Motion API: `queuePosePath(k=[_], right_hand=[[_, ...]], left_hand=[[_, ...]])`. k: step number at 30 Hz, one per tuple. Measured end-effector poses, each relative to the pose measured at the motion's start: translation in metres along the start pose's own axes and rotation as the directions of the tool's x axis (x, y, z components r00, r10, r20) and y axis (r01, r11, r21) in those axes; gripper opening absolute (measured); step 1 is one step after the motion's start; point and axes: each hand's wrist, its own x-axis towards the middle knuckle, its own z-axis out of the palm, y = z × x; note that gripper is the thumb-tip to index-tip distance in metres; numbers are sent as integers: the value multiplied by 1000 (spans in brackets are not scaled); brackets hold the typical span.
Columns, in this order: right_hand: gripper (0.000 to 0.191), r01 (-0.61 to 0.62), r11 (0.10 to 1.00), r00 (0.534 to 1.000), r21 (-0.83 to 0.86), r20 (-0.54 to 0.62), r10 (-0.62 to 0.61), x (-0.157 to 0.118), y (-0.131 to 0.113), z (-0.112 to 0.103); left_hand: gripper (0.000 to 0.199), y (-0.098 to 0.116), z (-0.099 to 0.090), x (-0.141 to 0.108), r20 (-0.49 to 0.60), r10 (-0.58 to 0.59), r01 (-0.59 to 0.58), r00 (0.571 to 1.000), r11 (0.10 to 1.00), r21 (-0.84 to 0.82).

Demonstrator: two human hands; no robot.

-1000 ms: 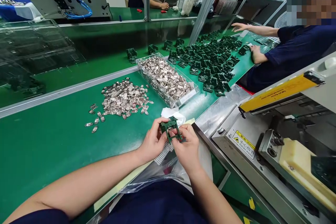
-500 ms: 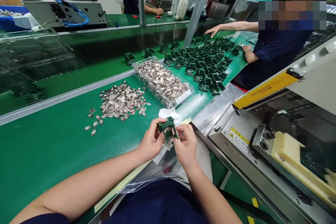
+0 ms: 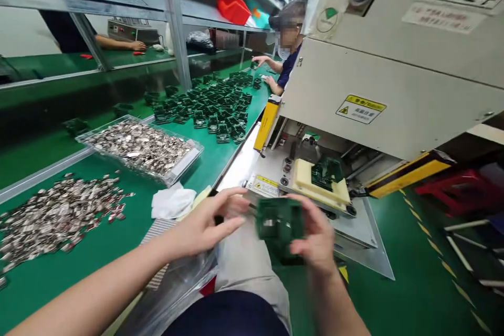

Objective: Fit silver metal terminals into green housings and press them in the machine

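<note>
Your view has swung from the desk [image 3: 98,241] toward the press [image 3: 354,79], and your hands have parted. Your right grip [image 3: 315,236] is closed on the green circuit-board assembly [image 3: 279,226], which is blurred by motion, while your left grip [image 3: 210,219] has opened, fingers spread, just beside it. The assembly sits in front of the press's cream fixture [image 3: 305,178], which carries another green board [image 3: 323,174].

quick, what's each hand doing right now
left hand: open, holding nothing
right hand: closed, holding the green board
</note>
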Motion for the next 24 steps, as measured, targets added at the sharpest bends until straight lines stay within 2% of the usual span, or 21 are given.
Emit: queuePosePath(k=[1, 2, 3, 4, 5, 6, 7, 8, 11, 14, 17, 19, 21, 24], right_hand=[[67, 13, 1000, 978, 26, -207, -8, -3, 0, -25], [63, 40, 999, 917, 37, -399, -22, -6, 1, -48], [58, 63, 998, 836, 22, -547, -41, -7, 3, -70], [53, 67, 998, 760, -8, -648, -56, -7, 5, -90], [49, 52, 998, 703, -43, -708, -67, -6, 9, -107], [47, 23, 996, 672, -81, -737, -75, -4, 12, -121], [46, -14, 993, 667, -116, -741, -78, -1, 15, -132], [46, -47, 987, 683, -152, -726, -79, 2, 19, -140], [53, -94, 960, 789, -262, -609, -89, 20, 26, -152], [59, -94, 924, 894, -369, -441, -85, 47, 30, -151], [60, -118, 801, 973, -587, -230, -26, 72, 32, -147], [60, -100, 717, 993, -690, -114, 30, 83, 34, -146], [58, -79, 685, 997, -725, -60, 51, 86, 37, -147], [60, -51, 658, 999, -752, -37, 36, 78, 43, -154]], left_hand=[[44, 8, 9, 25, 16, 71, -72, 997, 997, 41], [43, 16, 20, 51, 28, 145, -147, 989, 984, 97], [45, 23, 33, 77, 34, 221, -223, 975, 961, 163], [49, 29, 45, 104, 46, 280, -283, 959, 933, 222], [58, 34, 58, 129, 61, 304, -309, 951, 914, 262], [68, 39, 71, 153, 73, 300, -308, 951, 908, 284], [75, 42, 82, 173, 91, 278, -292, 956, 911, 291], [79, 45, 90, 189, 103, 246, -265, 964, 921, 285], [76, 46, 100, 212, 80, 176, -189, 981, 959, 210], [73, 40, 81, 196, -99, 131, -128, 986, 991, 41], [63, 31, 44, 153, -216, 58, -80, 975, 992, -95], [57, 20, 20, 116, -236, -27, 5, 971, 996, -91], [53, 6, 2, 79, -257, -145, 133, 956, 989, -66], [52, -18, -7, 39, -224, -277, 273, 934, 961, -49]])
